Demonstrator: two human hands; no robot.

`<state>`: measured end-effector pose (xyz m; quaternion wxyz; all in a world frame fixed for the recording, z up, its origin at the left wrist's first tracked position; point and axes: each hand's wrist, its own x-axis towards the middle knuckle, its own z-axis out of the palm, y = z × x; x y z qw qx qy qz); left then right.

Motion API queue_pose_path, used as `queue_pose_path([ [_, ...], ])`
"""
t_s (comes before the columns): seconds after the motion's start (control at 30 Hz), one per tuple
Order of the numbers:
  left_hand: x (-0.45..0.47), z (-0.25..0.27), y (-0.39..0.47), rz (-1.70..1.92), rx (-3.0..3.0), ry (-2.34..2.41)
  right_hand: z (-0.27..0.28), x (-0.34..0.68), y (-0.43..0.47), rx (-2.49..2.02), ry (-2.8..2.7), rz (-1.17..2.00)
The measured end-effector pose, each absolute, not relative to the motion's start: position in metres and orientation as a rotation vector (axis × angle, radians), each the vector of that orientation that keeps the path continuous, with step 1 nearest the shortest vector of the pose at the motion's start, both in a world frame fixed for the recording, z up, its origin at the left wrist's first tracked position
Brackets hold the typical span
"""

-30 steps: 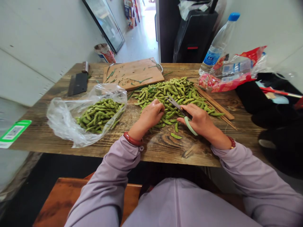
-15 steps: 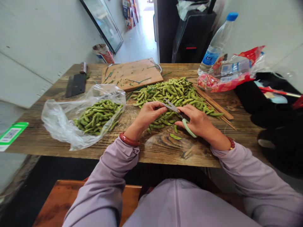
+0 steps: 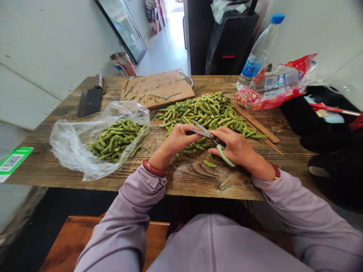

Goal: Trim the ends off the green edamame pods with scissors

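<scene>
My right hand [image 3: 234, 145] is closed on a pair of scissors [image 3: 224, 154] with pale green handles, its blades parted and pointing left. Thumb and fingers of my left hand [image 3: 180, 139] are pinched together at the blades; what they hold is hidden. Beneath and beyond both hands spreads a heap of green soybean pods [image 3: 207, 107] on the wooden table [image 3: 193, 177]. One loose pod [image 3: 210, 163] lies apart, in front of the heap. To the left, a clear plastic bag [image 3: 68, 145] lies open with more pods [image 3: 116, 139] in it.
Behind the heap is a wooden cutting board [image 3: 159, 87] with green scraps. A cleaver [image 3: 90, 101] lies at the back left. Wooden sticks [image 3: 256, 122] flank the heap's right side. Further right are a water bottle [image 3: 252, 64], a red-and-clear wrapper [image 3: 272, 94] and a black bag [image 3: 297, 117].
Both hands have shifted very slightly downward and left with the scissors. The blades stay parted at my left fingertips. The pods and the bag look the same.
</scene>
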<state>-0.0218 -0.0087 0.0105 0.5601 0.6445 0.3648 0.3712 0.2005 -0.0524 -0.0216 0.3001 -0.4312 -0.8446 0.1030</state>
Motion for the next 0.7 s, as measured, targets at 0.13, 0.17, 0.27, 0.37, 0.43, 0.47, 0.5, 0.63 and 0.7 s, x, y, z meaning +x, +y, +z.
queue_pose_path([
  [0.13, -0.0232, 0.0102, -0.0083, 0.851, 1.463, 0.853, -0.0231, 0.2006, -0.0529, -1.140, -2.238, 0.253],
  [0.17, -0.0235, 0.0099, -0.0081, 0.844, 1.450, 0.860, -0.0231, 0.2007, -0.0530, -1.144, -2.241, 0.248],
  [0.27, -0.0242, 0.0086, -0.0070, 0.832, 1.432, 0.884, -0.0221, 0.2011, -0.0534, -1.161, -2.261, 0.243],
  [0.37, -0.0246, 0.0076, -0.0060, 0.828, 1.432, 0.881, -0.0200, 0.2009, -0.0540, -1.189, -2.288, 0.240],
  [0.43, -0.0251, 0.0075, -0.0059, 0.826, 1.433, 0.878, -0.0188, 0.2007, -0.0544, -1.208, -2.299, 0.236],
  [0.47, -0.0254, 0.0076, -0.0059, 0.826, 1.434, 0.885, -0.0185, 0.2007, -0.0546, -1.213, -2.301, 0.237],
  [0.5, -0.0258, 0.0078, -0.0060, 0.827, 1.433, 0.894, -0.0183, 0.2007, -0.0547, -1.215, -2.301, 0.239],
  [0.63, -0.0272, 0.0077, -0.0054, 0.846, 1.354, 0.925, -0.0190, 0.2015, -0.0541, -1.208, -2.272, 0.250],
  [0.7, -0.0278, 0.0072, -0.0039, 0.874, 1.249, 0.915, -0.0197, 0.2018, -0.0535, -1.225, -2.233, 0.223],
])
